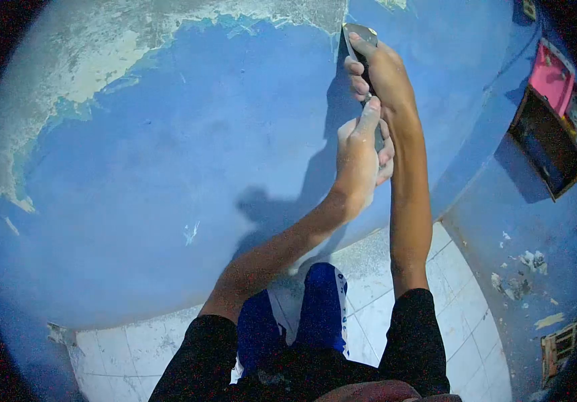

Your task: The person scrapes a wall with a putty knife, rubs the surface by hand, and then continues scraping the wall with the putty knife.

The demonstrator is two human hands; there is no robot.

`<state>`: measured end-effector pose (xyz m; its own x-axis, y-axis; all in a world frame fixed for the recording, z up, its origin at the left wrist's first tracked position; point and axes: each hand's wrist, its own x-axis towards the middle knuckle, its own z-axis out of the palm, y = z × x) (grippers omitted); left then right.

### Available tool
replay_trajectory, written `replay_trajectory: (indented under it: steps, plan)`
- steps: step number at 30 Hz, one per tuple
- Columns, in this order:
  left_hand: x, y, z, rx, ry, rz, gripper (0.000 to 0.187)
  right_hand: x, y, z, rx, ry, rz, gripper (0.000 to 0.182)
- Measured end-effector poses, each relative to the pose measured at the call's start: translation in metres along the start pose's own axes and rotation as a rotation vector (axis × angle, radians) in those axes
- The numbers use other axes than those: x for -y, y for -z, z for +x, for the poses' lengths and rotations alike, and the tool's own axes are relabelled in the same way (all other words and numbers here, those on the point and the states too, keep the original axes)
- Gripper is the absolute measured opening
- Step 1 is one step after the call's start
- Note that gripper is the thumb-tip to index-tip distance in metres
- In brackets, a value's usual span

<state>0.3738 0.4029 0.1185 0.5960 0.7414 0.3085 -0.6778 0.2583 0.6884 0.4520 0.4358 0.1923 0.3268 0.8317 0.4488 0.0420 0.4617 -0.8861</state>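
A scraper [363, 31] with a flat dark blade meets the blue wall [201, 154] at the top, beside the edge of a bare grey patch [121, 33]. My right hand [385, 77] grips it close to the blade, thumb laid along the metal. Just below, my left hand [362, 154] is closed round the lower end of the handle, thumb pointing up. Most of the handle is hidden by my fingers. Pale dust coats the fingers of both hands.
On the right, a dark wooden shelf box [548, 144] juts from the side wall, with a pink item [552, 77] by it. Lower down are chipped plaster [520, 275] and a small vent-like frame [560, 348]. White floor tiles [131, 348] lie around my legs.
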Motion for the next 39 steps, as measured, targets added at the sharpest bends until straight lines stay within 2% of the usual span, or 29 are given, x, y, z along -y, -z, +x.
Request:
replay_trajectory:
  steps: [3,7,10,14,15,18,23,32,39]
  plan:
    - [0.000,0.005,0.008,0.049,0.003,-0.012,0.037,0.001,0.000,0.007,0.025,0.069,0.039,0.020]
    - [-0.031,-0.007,0.030,0.087,-0.095,-0.018,0.037,0.024,-0.005,0.043,0.018,0.189,0.014,0.022]
    - [-0.032,-0.009,0.031,0.170,-0.081,0.009,0.038,0.038,-0.007,0.043,0.017,0.040,0.048,0.027]
    - [-0.018,0.001,0.013,0.057,0.004,0.074,0.043,0.011,-0.005,0.016,-0.068,0.101,-0.064,0.021]
    - [-0.010,0.004,0.011,0.033,-0.004,0.099,0.045,0.003,-0.003,0.011,-0.032,0.156,-0.016,0.020]
    - [-0.003,0.013,0.005,-0.005,0.030,0.133,0.044,-0.008,-0.003,0.003,-0.046,0.081,0.087,0.020]
    - [-0.001,0.013,0.002,-0.019,0.028,0.131,0.043,-0.009,-0.002,-0.001,-0.008,0.150,0.017,0.022]
    - [0.002,0.004,-0.003,-0.003,0.000,0.121,0.042,-0.003,-0.001,-0.001,-0.029,0.054,-0.010,0.020]
    - [-0.012,-0.005,0.012,0.040,-0.001,0.089,0.042,0.013,-0.002,0.015,-0.029,0.083,0.034,0.018]
